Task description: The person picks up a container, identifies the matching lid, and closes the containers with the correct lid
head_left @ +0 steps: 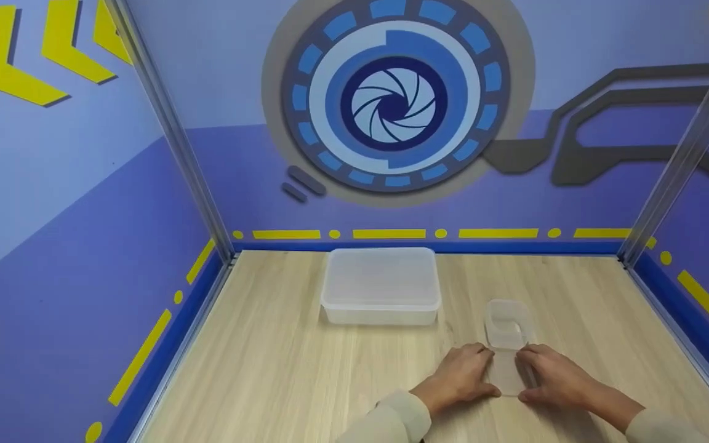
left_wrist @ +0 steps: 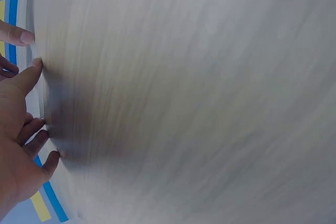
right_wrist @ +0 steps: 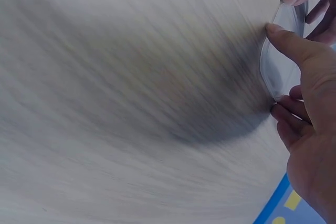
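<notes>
In the head view, my left hand (head_left: 462,372) and right hand (head_left: 557,375) hold a small translucent plastic lid (head_left: 507,372) between them, close over the table. My left fingers are at its far left corner and the thumb at its near left one. On the right, thumb and fingers span the opposite side the same way. The lid's curved edge (right_wrist: 270,69) shows in the right wrist view between thumb and fingers. Directly beyond the lid stands a small translucent plastic container (head_left: 507,335), open at the top.
A large translucent plastic box (head_left: 382,283) with its lid on stands farther back, left of the small container. The wooden table (head_left: 268,369) is bordered by blue and purple printed panels (head_left: 225,184) with metal posts at the back corners.
</notes>
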`<state>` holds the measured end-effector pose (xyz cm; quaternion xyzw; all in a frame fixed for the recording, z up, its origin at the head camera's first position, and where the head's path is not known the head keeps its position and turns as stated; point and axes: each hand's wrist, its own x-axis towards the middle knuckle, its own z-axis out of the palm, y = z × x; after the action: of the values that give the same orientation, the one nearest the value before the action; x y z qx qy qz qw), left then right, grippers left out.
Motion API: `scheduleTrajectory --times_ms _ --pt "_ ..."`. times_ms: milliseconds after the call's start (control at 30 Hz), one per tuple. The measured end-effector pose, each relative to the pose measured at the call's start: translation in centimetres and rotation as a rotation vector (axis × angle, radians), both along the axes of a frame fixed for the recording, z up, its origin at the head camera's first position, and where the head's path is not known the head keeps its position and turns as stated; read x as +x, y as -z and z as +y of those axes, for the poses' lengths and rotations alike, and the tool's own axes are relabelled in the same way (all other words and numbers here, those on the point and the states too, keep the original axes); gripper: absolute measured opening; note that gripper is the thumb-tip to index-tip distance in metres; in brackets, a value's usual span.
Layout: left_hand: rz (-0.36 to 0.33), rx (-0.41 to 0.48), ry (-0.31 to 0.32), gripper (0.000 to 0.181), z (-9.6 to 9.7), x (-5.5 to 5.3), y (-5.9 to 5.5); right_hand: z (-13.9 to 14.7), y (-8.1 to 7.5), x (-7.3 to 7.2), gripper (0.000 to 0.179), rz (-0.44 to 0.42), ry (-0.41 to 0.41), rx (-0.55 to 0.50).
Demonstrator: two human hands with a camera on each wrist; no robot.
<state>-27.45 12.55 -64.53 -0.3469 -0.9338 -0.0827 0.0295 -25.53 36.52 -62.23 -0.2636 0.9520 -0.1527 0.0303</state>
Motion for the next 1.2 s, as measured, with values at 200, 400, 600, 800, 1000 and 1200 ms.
scheduleTrajectory --times_ms 200,400,600,800,1000,1200 --pt "-0.03 0.032 0.0 0.071 -0.2 0.0 -0.1 -0.1 0.2 -0.1 0.079 0.037 -0.033 0.021" --pt "-0.049 0.088 0.02 0.073 -1.4 -0.1 0.3 -0.7 -0.2 -0.1 0.081 0.063 -0.067 0.034" --pt "-0.035 0.165 0.073 0.073 -2.8 -0.3 0.0 -1.2 -0.8 0.0 0.08 0.077 -0.073 0.016" --pt "0.031 0.192 0.153 0.072 -3.7 -0.5 -0.8 -1.4 -1.0 0.2 0.079 0.13 -0.101 -0.02" --pt "0.017 0.214 0.176 0.073 -4.7 -0.5 -1.0 -1.8 -1.5 0.4 0.078 0.143 -0.118 -0.059" --pt "-0.017 0.259 0.16 0.072 -5.5 -0.8 -1.6 -2.3 -2.3 0.4 0.073 0.127 -0.131 -0.123"
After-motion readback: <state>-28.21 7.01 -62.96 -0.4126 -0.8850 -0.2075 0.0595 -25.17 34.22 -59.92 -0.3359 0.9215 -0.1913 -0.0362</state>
